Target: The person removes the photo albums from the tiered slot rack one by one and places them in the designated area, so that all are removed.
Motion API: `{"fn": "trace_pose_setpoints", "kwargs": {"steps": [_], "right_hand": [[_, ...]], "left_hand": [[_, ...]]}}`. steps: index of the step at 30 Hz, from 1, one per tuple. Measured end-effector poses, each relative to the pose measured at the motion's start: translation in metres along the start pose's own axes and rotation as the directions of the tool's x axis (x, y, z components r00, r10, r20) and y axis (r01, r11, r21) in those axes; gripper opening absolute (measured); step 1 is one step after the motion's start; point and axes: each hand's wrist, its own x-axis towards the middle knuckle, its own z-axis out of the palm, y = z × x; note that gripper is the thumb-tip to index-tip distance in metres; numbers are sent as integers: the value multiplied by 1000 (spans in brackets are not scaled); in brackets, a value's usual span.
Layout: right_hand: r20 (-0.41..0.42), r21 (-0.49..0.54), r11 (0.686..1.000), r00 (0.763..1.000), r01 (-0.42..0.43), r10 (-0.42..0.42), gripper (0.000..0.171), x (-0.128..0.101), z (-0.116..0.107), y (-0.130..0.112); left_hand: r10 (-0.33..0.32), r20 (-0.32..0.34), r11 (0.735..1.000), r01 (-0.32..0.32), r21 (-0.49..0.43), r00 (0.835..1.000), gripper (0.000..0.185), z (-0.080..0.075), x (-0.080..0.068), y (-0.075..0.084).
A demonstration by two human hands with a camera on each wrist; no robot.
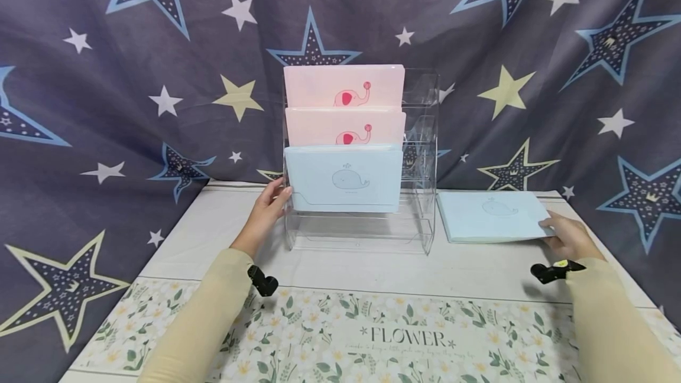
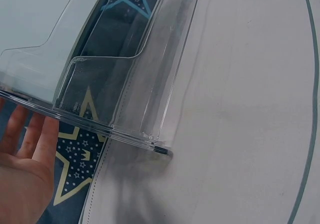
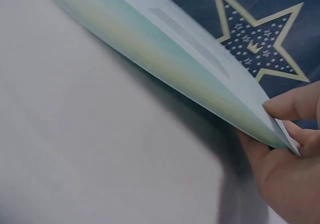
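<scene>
Grip pinches blue folder's (image 1: 492, 216) near corner.

Light is soft and even, fairly dim, perhaps from overhead. The head view is sharp, bowing slightly at its edges. A faint shadow lies under the clear rack (image 2: 150, 84) on the table (image 2: 240, 134). The right wrist view is blurred; the blue folder (image 3: 200, 79) is out of focus.

A right hand (image 3: 287, 156) at the lower right pinches the corner of a pale blue folder (image 3: 185, 69), lifting that corner off a white table (image 3: 90, 149). Behind the folder hangs a dark blue cloth (image 3: 260, 29) printed with a cream-outlined star.
</scene>
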Motion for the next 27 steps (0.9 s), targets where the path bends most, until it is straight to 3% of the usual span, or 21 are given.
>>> {"fn": "trace_pose_setpoints", "kwargs": {"steps": [7, 15, 22, 27], "right_hand": [[-127, -102, 992, 988, 78, -90, 70, 6, 12, 12], [-299, -234, 969, 942, 84, -154, 66, 5, 23, 16], [-362, -432, 900, 902, 60, -234, 64, 1, 27, 17], [-287, -546, 834, 919, 75, -271, 65, -1, 25, 14]], "left_hand": [[-8, -5, 1000, 8, 8, 1000, 65, 1, 1, 0], [-2, 17, 1000, 2, -21, 1000, 63, 0, -2, 6], [-18, 4, 1000, 18, 2, 1000, 64, 0, 2, 0], [-48, 15, 999, 48, -9, 999, 60, -1, 2, 3]]}}
